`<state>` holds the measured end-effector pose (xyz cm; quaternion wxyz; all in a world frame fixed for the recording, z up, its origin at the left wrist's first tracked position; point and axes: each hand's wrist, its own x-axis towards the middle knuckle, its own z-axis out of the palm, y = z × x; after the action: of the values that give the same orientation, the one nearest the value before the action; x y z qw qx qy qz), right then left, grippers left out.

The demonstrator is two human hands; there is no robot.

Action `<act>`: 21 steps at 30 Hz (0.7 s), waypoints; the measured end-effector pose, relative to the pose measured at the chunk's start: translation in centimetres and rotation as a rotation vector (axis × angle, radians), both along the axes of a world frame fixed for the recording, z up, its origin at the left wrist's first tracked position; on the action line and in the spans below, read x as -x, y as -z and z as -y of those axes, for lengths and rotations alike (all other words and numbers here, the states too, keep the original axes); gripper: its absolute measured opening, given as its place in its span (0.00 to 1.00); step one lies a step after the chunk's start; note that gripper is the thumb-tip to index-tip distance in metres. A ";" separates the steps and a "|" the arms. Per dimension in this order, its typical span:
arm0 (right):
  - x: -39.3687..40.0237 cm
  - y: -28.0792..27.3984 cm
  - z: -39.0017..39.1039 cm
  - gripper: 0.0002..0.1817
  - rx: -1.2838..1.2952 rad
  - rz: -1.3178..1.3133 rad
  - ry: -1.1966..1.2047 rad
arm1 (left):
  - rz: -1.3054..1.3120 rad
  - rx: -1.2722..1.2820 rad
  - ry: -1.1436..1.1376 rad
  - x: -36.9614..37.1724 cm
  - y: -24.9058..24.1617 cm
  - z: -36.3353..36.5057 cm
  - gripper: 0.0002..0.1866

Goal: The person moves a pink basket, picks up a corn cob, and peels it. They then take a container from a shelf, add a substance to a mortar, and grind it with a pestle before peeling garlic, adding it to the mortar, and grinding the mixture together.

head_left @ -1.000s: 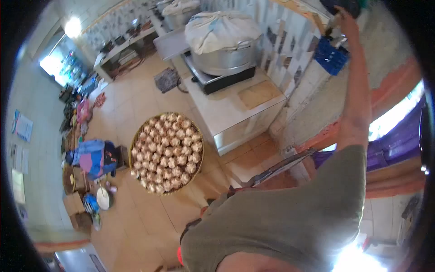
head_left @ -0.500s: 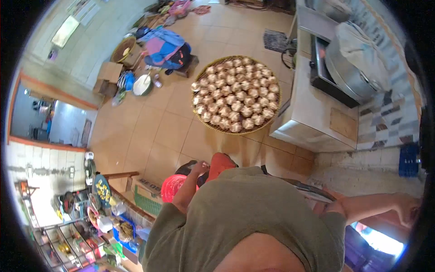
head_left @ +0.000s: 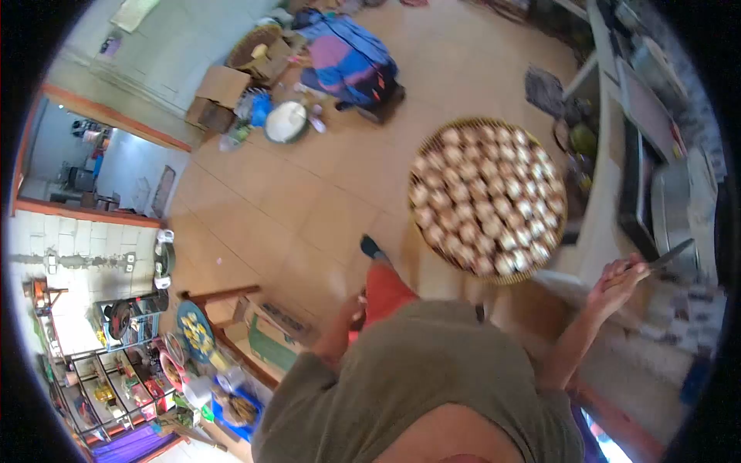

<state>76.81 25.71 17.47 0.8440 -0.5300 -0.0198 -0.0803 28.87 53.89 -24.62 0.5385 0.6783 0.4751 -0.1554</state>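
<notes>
Right hand (head_left: 619, 280) is clenched on a knife (head_left: 673, 253) near the basket (head_left: 503, 280); left hand's (head_left: 356, 306) grip is too obscured to judge. Step appears to be carrying; next move calls for careful handling.

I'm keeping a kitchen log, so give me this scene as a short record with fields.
Right hand: holding a knife
Left hand: low, beside the red shorts; grip unclear
Woven tray: round, filled with pale, round pieces
Far floor: bowl with white contents, near a cardboard box
Right side: metal pot
</notes>
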 end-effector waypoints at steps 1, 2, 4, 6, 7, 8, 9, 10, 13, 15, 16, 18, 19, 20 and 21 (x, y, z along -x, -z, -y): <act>-0.4 1.4 -5.4 0.16 -0.036 0.016 -0.015 | 0.156 -0.034 0.093 2.7 1.3 -3.6 0.11; -0.5 2.4 -10.4 0.15 0.146 -0.130 0.056 | 0.005 -0.147 0.249 3.6 2.0 -6.7 0.13; -1.3 5.8 -18.6 0.13 0.414 -0.218 0.030 | -0.147 -0.259 0.365 3.6 0.8 -13.3 0.17; -2.6 9.5 -24.4 0.12 0.455 -0.231 -0.105 | -0.288 -0.117 0.136 3.4 -4.0 -20.0 0.18; -3.1 10.8 -26.7 0.13 0.418 -0.307 -0.142 | -0.257 -0.149 0.067 3.3 -5.4 -23.7 0.17; -4.1 12.5 -28.1 0.17 0.346 -0.460 -0.148 | -0.228 -0.183 0.012 3.0 -6.5 -27.5 0.17; -3.4 11.7 -30.3 0.19 0.303 -0.455 -0.135 | -0.196 -0.267 0.001 2.7 -7.5 -31.2 0.16; -2.5 10.9 -32.0 0.20 0.273 -0.438 -0.160 | -0.168 -0.346 0.000 2.2 -8.4 -34.5 0.15; -1.0 13.3 -33.3 0.22 0.466 -0.366 -0.128 | -0.186 -0.411 -0.039 -0.7 -10.6 -42.7 0.14; -0.2 15.8 -33.5 0.17 0.730 -0.277 -0.173 | -0.023 -0.478 -0.061 -2.8 -10.0 -47.0 0.13; -0.2 17.7 -33.6 0.13 0.895 -0.139 -0.104 | -0.016 -0.478 -0.038 -4.5 -10.8 -48.2 0.13; -0.3 23.3 -33.6 0.13 0.904 -0.057 -0.041 | 0.097 -0.506 0.002 -8.7 -13.0 -48.8 0.13; -0.6 24.7 -33.8 0.13 0.913 0.034 0.000 | 0.109 -0.454 0.021 -10.5 -13.3 -48.9 0.13; -0.7 25.0 -34.0 0.14 1.047 -0.078 0.020 | 0.119 -0.402 0.040 -11.9 -13.5 -49.0 0.13; -1.8 28.2 -33.7 0.15 0.855 -0.245 -0.002 | 0.151 -0.390 0.118 -12.8 -13.0 -49.2 0.13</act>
<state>78.63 59.40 -10.69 0.5452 -0.8369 0.0487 -0.0007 41.68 103.08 -11.63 0.4212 0.8060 0.4138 -0.0405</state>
